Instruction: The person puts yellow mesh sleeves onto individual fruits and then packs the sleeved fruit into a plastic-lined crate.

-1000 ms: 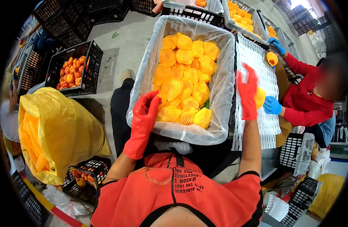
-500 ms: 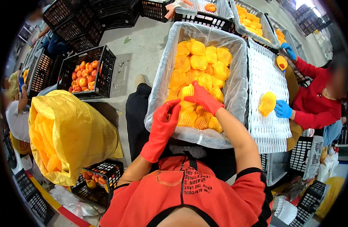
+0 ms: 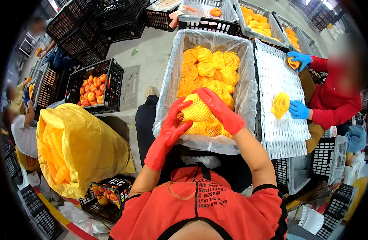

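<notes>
In front of me a plastic-lined crate [image 3: 165, 88] holds several fruits in yellow foam nets [image 3: 206, 68]. My left hand [image 3: 174, 124], in a red rubber glove, curves round the near-left side of one netted fruit [image 3: 194, 108] over the crate. My right hand [image 3: 218, 108], gloved alike, lies over that fruit's top and right side with its fingers bent. To the right is a white woven foam sheet [image 3: 278, 136], with a loose netted piece [image 3: 280, 105] on it beside a co-worker's blue-gloved hand [image 3: 299, 110]; their other hand [image 3: 300, 59] holds another netted piece farther back.
A black crate of red-orange fruit [image 3: 119, 80] and a yellow sack of foam nets [image 3: 94, 144] stand left. Stacked black crates [image 3: 80, 32] and lined crates [image 3: 208, 25] line the back. A co-worker in red [image 3: 332, 100] sits right; other people work far left [image 3: 26, 132].
My right hand has moved from the foam sheet into the crate onto a netted fruit, and both hands now meet round it. The co-worker's upper hand has moved onto a netted piece.
</notes>
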A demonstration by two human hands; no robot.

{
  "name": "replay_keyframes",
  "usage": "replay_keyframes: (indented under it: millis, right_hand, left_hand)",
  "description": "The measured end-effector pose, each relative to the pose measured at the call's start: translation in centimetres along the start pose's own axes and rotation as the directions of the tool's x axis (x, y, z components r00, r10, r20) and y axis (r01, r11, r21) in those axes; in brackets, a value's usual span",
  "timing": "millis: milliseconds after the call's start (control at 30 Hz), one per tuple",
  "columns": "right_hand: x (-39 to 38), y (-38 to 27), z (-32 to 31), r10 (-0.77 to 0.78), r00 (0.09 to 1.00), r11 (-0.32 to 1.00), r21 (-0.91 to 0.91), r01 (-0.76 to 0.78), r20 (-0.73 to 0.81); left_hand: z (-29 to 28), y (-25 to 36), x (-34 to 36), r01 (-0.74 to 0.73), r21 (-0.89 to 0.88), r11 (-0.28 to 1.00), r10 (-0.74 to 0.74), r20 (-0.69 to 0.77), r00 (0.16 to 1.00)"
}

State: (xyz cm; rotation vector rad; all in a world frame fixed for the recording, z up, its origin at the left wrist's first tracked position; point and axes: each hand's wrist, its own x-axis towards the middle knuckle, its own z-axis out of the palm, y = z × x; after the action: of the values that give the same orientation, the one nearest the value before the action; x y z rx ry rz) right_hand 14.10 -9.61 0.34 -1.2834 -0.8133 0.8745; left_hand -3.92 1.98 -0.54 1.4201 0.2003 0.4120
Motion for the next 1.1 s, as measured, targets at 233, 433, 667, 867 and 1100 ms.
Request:
replay_keyframes:
  millis: [233, 433, 667, 867, 1100]
  right_hand:
    - [-2.5, -0.8, 2.6, 0.046, 0.95, 0.884, 0.455, 0.105, -0.309]
    - [-3.6, -1.3, 4.3, -0.115, 0.983, 0.937, 0.312, 0.155, -0.143]
    - [-3.3, -0.7, 5.2, -0.182, 0.966, 0.935, 0.273, 0.228, -0.182]
    - [-2.7, 1.6, 3.7, -0.281, 0.88, 0.959, -0.087, 0.269, -0.383]
    - [-4.0, 0.2, 2.7, -0.042, 0.966, 0.923, 0.359, 0.136, -0.257]
  left_hand:
    - [3.0, -2.0, 0.5, -0.184, -0.17, 0.968, 0.116, -0.347, 0.931]
    - [3.5, -0.2, 0.2, -0.221, 0.502, 0.836, 0.398, -0.278, 0.875]
    - [4.6, 0.3, 0.5, -0.219, 0.639, 0.737, 0.525, -0.338, 0.781]
    - [5.0, -0.7, 1.0, -0.197, 0.306, 0.932, 0.331, -0.489, 0.807]
    - [3.6, 1.3, 0.8, 0.047, -0.54, 0.84, -0.308, -0.404, 0.862]
